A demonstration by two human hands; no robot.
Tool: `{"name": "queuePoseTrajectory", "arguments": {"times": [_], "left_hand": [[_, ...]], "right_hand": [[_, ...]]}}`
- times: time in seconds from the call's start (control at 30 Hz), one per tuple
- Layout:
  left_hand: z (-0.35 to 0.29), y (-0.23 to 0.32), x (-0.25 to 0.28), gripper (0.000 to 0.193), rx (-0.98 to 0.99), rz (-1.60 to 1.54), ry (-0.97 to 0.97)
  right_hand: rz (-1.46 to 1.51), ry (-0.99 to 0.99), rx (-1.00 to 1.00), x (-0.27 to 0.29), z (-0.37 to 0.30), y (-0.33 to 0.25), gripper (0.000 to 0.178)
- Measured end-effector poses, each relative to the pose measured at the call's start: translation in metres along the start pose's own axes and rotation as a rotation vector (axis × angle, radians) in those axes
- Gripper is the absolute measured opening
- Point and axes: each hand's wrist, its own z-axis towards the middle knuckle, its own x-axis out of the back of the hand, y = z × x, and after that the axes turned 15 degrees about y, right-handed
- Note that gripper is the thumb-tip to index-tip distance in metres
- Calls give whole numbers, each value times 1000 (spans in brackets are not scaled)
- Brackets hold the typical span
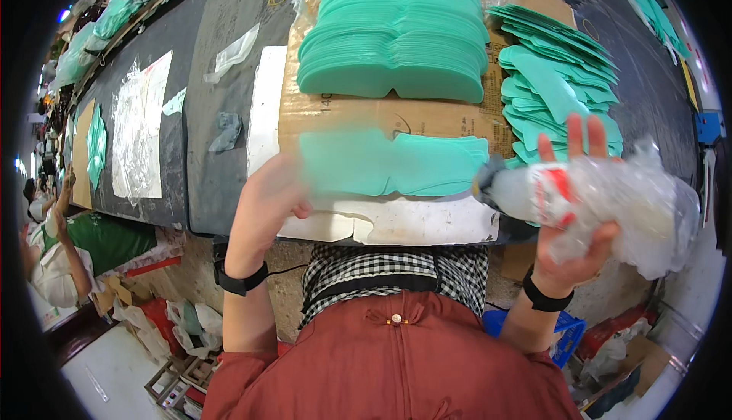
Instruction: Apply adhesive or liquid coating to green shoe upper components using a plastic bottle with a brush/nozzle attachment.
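In front of me, a thin green shaped sheet [343, 162] is smeared by motion, its left end at the fingers of my left hand [268, 199], which appear closed on its edge. Beneath it lie more green cut sheets [438, 164] on cardboard. My right hand [573, 248] holds a bottle [526, 193] on its side, with a red and white label and a dark tip pointing left. Clear plastic [648, 206] wraps the bottle's back part. The thumb lies along the near side and several fingertips rise past the far side.
A tall stack of green sheets [393, 38] stands on the cardboard [335, 115]. A looser fanned pile [560, 92] sits to its right. White board [427, 222] lines the table's near edge. Plastic scraps [232, 54] lie leftward, and another person [61, 252] is at far left.
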Motion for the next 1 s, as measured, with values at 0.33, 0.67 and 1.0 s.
{"name": "queuePoseTrajectory", "arguments": {"times": [0.33,0.67,1.0], "left_hand": [[6,-31,-10,27,-287,162,174],[10,-44,-2,14,-243,78,174],[7,-29,30,28,-152,-233,-53]], "right_hand": [[-505,-394,278,-54,-47,68,66],[-587,-218,331,-20,-28,54,48],[-302,-447,169,-100,-71,113,48]]}}
